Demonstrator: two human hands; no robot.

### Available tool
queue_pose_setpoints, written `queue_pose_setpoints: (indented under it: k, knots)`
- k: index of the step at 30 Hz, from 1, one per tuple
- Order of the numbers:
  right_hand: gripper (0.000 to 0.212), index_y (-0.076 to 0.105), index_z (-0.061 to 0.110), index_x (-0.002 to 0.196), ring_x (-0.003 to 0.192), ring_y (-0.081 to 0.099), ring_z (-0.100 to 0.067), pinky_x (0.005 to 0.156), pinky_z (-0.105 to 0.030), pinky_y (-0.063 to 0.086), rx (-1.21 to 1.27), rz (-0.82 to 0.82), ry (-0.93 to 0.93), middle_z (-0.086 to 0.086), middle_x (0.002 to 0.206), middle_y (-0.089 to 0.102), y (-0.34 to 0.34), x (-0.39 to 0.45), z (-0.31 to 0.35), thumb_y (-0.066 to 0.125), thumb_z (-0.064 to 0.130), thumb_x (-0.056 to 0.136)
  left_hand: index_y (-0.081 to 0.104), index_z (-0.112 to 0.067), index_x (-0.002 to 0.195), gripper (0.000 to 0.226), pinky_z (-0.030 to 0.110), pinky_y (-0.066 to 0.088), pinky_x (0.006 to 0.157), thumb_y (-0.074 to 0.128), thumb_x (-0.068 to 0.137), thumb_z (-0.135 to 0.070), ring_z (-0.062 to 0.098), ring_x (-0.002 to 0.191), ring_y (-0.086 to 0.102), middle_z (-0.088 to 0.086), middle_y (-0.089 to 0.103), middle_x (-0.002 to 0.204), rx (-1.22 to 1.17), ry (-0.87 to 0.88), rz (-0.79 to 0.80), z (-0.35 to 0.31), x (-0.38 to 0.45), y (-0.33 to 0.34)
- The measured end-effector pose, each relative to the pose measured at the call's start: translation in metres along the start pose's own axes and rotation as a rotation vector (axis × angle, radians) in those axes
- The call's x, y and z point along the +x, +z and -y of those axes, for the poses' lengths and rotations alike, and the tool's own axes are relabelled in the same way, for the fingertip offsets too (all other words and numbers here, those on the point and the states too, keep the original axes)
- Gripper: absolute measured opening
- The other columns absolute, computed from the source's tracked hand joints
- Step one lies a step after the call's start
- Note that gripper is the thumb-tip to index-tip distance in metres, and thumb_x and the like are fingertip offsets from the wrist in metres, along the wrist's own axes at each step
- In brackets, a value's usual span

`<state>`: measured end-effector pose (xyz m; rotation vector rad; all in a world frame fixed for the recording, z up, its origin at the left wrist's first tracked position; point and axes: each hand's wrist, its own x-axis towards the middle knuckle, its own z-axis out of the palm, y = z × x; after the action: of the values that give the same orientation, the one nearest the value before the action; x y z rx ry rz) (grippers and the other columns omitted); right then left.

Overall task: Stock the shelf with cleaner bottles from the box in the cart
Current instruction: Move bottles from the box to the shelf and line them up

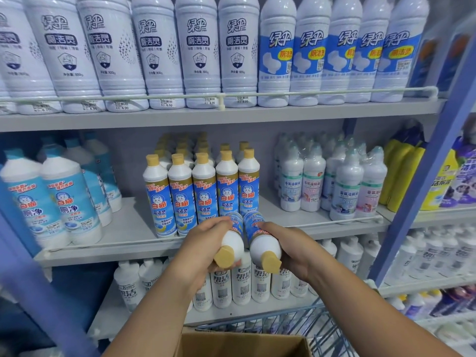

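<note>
Placement step, seen from the head camera. The left hand (206,243) has its grip curled round one cleaner bottle (230,242), and the right hand (286,243) has its grip curled round a second cleaner bottle (262,240); both bottles are tilted with their tan caps toward the camera and their bases pointing at the middle shelf (123,235). The two bottles lie side by side, just beside each other, in front of the standing rows of matching tan-capped bottles (203,191) and close to the shelf's front rail (342,220). Below the forearms, the open cardboard box (239,343) sits in the wire cart (309,320); its contents are not visible. Judged from this arrangement, the bottles are lifted out and being carried to the shelf but not yet set down. The next move would call for bringing each bottle upright, lifting its base over the rail, and standing it in free shelf space beside the matching rows, label forward, without knocking the front row.
</note>
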<state>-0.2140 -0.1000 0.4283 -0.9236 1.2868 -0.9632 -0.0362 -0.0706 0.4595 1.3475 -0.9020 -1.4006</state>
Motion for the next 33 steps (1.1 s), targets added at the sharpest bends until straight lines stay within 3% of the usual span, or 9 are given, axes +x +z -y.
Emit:
queue_pose_setpoints:
  k: [2, 6, 9, 14, 18, 22, 25, 29, 33]
  knots:
    - [0.042, 0.069, 0.000, 0.108, 0.076, 0.072, -0.036, 0.085, -0.068, 0.054, -0.001, -0.004, 0.004, -0.025, 0.096, 0.075, 0.000, 0.001, 0.002, 0.076, 0.034, 0.085, 0.073, -0.024, 0.100, 0.008, 0.051, 0.063, 0.066, 0.071, 0.092, -0.027, 0.042, 0.094, 0.071, 0.013, 0.067, 0.109, 0.003, 0.002, 0.000, 0.000, 0.003, 0.001]
    - [0.043, 0.068, -0.001, 0.112, 0.075, 0.072, -0.035, 0.083, -0.067, 0.055, 0.021, -0.003, 0.015, -0.027, 0.099, 0.074, 0.001, 0.006, 0.005, 0.076, 0.031, 0.085, 0.072, -0.026, 0.097, 0.007, 0.052, 0.062, 0.069, 0.071, 0.091, -0.030, 0.044, 0.087, 0.073, 0.016, 0.069, 0.106, 0.013, -0.013, 0.001, -0.003, 0.010, 0.000]
    - [0.042, 0.067, -0.001, 0.113, 0.074, 0.072, -0.036, 0.082, -0.063, 0.057, 0.046, -0.001, 0.025, -0.027, 0.099, 0.074, 0.001, 0.011, 0.007, 0.075, 0.030, 0.086, 0.071, -0.024, 0.100, 0.011, 0.044, 0.062, 0.060, 0.071, 0.092, -0.032, 0.046, 0.090, 0.072, 0.018, 0.068, 0.109, 0.018, -0.037, 0.006, -0.005, 0.016, -0.001]
    - [0.040, 0.066, -0.001, 0.115, 0.074, 0.071, -0.035, 0.070, -0.050, 0.061, 0.104, 0.011, 0.041, -0.025, 0.100, 0.074, 0.001, 0.019, 0.013, 0.072, 0.028, 0.089, 0.065, -0.020, 0.103, 0.015, 0.046, 0.063, 0.062, 0.068, 0.093, -0.031, 0.038, 0.063, 0.070, 0.018, 0.065, 0.096, 0.047, -0.078, -0.001, -0.012, 0.029, 0.002]
    - [0.035, 0.064, 0.006, 0.119, 0.072, 0.069, -0.032, 0.064, -0.050, 0.062, 0.141, 0.066, 0.086, -0.019, 0.099, 0.072, 0.004, 0.024, 0.026, 0.070, 0.025, 0.091, 0.064, -0.016, 0.109, 0.024, 0.042, 0.061, 0.053, 0.071, 0.090, -0.028, 0.040, 0.074, 0.066, 0.020, 0.062, 0.097, 0.026, -0.141, -0.010, -0.021, 0.044, 0.005]
    - [0.018, 0.067, 0.010, 0.108, 0.075, 0.066, -0.031, 0.057, -0.042, 0.062, 0.147, 0.095, 0.163, -0.018, 0.096, 0.069, 0.002, 0.029, 0.042, 0.063, 0.023, 0.096, 0.061, -0.012, 0.106, 0.024, 0.045, 0.061, 0.058, 0.071, 0.090, -0.026, 0.038, 0.074, 0.064, 0.021, 0.061, 0.096, -0.047, -0.219, 0.016, -0.029, 0.057, 0.006]
    - [0.021, 0.068, 0.011, 0.110, 0.078, 0.069, -0.028, 0.067, -0.043, 0.061, 0.155, 0.107, 0.190, -0.016, 0.096, 0.072, 0.001, 0.036, 0.052, 0.064, 0.024, 0.094, 0.058, -0.011, 0.102, 0.022, 0.038, 0.059, 0.047, 0.065, 0.093, -0.030, 0.039, 0.072, 0.065, 0.022, 0.064, 0.096, -0.058, -0.239, 0.029, -0.032, 0.066, 0.006]
    - [0.023, 0.069, 0.013, 0.110, 0.079, 0.071, -0.024, 0.075, -0.038, 0.060, 0.125, 0.151, 0.195, -0.011, 0.090, 0.075, -0.001, 0.047, 0.064, 0.062, 0.027, 0.093, 0.057, -0.011, 0.102, 0.032, 0.033, 0.057, 0.049, 0.060, 0.096, -0.041, 0.038, 0.066, 0.067, 0.022, 0.066, 0.092, -0.045, -0.270, 0.031, -0.036, 0.074, 0.012]
    - [0.017, 0.068, 0.011, 0.101, 0.074, 0.068, -0.027, 0.060, -0.032, 0.060, 0.106, 0.180, 0.239, -0.010, 0.076, 0.073, -0.001, 0.058, 0.077, 0.062, 0.023, 0.091, 0.058, -0.011, 0.115, 0.039, 0.036, 0.058, 0.050, 0.066, 0.093, -0.043, 0.039, 0.070, 0.066, 0.022, 0.062, 0.101, -0.098, -0.308, 0.026, -0.042, 0.085, 0.016]
